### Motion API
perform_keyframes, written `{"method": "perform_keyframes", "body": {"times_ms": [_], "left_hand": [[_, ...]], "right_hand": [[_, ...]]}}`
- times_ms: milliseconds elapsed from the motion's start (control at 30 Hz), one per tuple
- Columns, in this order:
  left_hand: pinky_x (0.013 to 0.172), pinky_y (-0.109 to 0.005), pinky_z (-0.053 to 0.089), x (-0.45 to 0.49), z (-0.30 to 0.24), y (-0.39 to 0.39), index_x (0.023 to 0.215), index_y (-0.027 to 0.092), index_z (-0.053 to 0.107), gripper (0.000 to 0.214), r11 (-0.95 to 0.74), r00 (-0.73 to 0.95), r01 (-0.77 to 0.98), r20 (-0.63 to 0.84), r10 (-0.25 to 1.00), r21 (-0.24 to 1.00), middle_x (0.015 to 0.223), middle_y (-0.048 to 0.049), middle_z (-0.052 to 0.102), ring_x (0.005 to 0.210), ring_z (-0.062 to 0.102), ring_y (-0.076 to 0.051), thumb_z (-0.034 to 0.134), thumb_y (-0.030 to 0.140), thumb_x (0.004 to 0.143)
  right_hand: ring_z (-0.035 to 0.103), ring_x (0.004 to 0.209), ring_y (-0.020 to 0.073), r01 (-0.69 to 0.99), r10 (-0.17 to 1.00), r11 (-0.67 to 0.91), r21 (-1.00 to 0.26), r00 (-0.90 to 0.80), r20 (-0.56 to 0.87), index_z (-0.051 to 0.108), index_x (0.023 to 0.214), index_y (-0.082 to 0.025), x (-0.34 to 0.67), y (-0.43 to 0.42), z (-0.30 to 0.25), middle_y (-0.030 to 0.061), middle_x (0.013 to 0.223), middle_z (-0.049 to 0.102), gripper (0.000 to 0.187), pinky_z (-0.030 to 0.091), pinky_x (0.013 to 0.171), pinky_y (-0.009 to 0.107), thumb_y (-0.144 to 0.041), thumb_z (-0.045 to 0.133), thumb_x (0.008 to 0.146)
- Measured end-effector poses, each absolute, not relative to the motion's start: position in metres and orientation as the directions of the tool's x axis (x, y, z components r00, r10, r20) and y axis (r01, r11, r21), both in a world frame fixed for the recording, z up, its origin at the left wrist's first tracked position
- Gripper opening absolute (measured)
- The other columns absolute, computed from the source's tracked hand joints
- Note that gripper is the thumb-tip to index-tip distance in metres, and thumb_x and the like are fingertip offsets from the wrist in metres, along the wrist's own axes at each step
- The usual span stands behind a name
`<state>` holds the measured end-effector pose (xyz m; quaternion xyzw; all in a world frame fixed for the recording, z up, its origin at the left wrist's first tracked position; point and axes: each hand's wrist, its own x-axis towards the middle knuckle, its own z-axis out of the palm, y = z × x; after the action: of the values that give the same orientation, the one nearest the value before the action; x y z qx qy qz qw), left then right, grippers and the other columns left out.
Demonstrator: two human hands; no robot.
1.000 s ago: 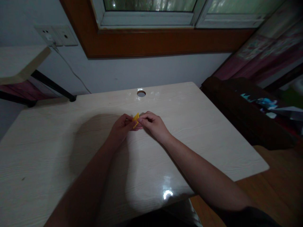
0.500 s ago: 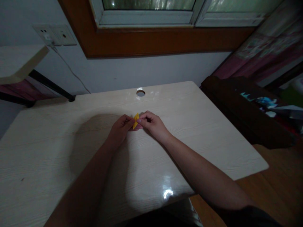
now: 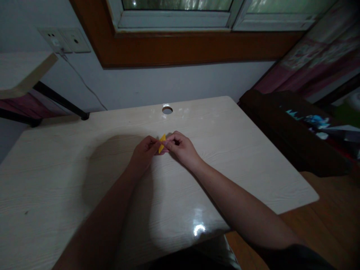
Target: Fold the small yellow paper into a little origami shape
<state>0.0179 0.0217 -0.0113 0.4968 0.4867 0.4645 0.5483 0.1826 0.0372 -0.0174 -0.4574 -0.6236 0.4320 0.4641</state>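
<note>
A small folded yellow paper piece (image 3: 161, 143) is pinched between both hands just above the middle of the pale wooden desk (image 3: 84, 195). My left hand (image 3: 143, 153) grips it from the left with thumb and fingers closed. My right hand (image 3: 182, 148) pinches it from the right, fingers curled. Most of the paper is hidden by the fingertips.
A round cable hole (image 3: 167, 110) sits near the desk's far edge. A wall socket (image 3: 64, 39) with a cord is at the upper left, above a side shelf (image 3: 19, 73). A dark wooden piece of furniture (image 3: 292, 135) stands at the right, and a window (image 3: 180, 15) is overhead.
The hands stay pinched together on the yellow paper; it has turned slightly and looks narrower. The view has shifted a little.
</note>
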Motion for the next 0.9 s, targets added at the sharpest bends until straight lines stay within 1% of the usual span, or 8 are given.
{"method": "perform_keyframes", "body": {"times_ms": [167, 300, 467, 700, 800, 900], "left_hand": [[0.074, -0.033, 0.061, 0.018, -0.014, 0.02, 0.085, 0.017, 0.057, 0.033, 0.088, 0.112, -0.059, -0.081, 0.99, 0.994, 0.078, -0.0008, 0.07, 0.071, 0.071, -0.016, 0.068, 0.047, 0.08], [0.073, -0.032, 0.062, 0.017, -0.016, 0.02, 0.087, 0.017, 0.055, 0.032, 0.066, 0.111, -0.075, -0.057, 0.992, 0.995, 0.081, -0.0012, 0.07, 0.073, 0.072, -0.016, 0.067, 0.047, 0.083], [0.074, -0.033, 0.061, 0.017, -0.016, 0.019, 0.085, 0.018, 0.054, 0.03, 0.047, 0.125, -0.061, -0.039, 0.991, 0.997, 0.08, -0.0005, 0.07, 0.074, 0.073, -0.017, 0.066, 0.046, 0.084], [0.075, -0.032, 0.059, 0.016, -0.018, 0.019, 0.082, 0.019, 0.054, 0.028, 0.043, 0.169, -0.075, -0.03, 0.985, 0.996, 0.076, 0.0012, 0.068, 0.066, 0.069, -0.014, 0.066, 0.045, 0.083], [0.074, -0.03, 0.057, 0.015, -0.017, 0.019, 0.082, 0.019, 0.057, 0.026, 0.017, 0.168, -0.022, -0.013, 0.986, 1.0, 0.077, 0.0011, 0.066, 0.068, 0.067, -0.014, 0.064, 0.043, 0.084], [0.069, -0.025, 0.052, 0.014, -0.013, 0.018, 0.08, 0.018, 0.062, 0.023, -0.069, 0.155, 0.12, 0.05, 0.987, 0.99, 0.076, -0.0001, 0.065, 0.07, 0.064, -0.014, 0.061, 0.04, 0.085]], "right_hand": [[0.054, 0.073, 0.0137, 0.206, 0.972, 0.212, -0.955, -0.144, 0.184, 0.071, 0.078, -0.017, 0.183, 0.036, -0.013, 0.0015, 0.078, 0.059, 0.024, 0.041, 0.069, 0.028, -0.041, 0.068, 0.083], [0.055, 0.075, 0.014, 0.201, 0.961, 0.216, -0.955, -0.216, 0.172, 0.073, 0.081, -0.019, 0.185, 0.036, -0.01, 0.0022, 0.082, 0.061, 0.023, 0.042, 0.072, 0.029, -0.041, 0.067, 0.084], [0.056, 0.075, 0.0142, 0.174, 0.96, 0.184, -0.967, -0.244, 0.139, 0.073, 0.079, -0.019, 0.188, 0.039, -0.012, 0.0024, 0.082, 0.061, 0.026, 0.043, 0.071, 0.029, -0.045, 0.071, 0.079], [0.055, 0.07, 0.0133, 0.147, 0.963, 0.12, -0.982, -0.258, 0.08, 0.071, 0.074, -0.017, 0.189, 0.041, -0.014, 0.0019, 0.078, 0.059, 0.031, 0.045, 0.066, 0.028, -0.048, 0.074, 0.074], [0.058, 0.068, 0.0131, 0.122, 0.954, 0.062, -0.991, -0.3, 0.023, 0.07, 0.073, -0.017, 0.191, 0.041, -0.011, 0.0019, 0.076, 0.061, 0.029, 0.045, 0.066, 0.028, -0.046, 0.074, 0.074], [0.055, 0.067, 0.012, 0.162, 0.935, 0.067, -0.985, -0.356, 0.005, 0.07, 0.071, -0.016, 0.195, 0.043, -0.009, 0.0008, 0.075, 0.061, 0.027, 0.042, 0.065, 0.027, -0.042, 0.075, 0.073]]}}
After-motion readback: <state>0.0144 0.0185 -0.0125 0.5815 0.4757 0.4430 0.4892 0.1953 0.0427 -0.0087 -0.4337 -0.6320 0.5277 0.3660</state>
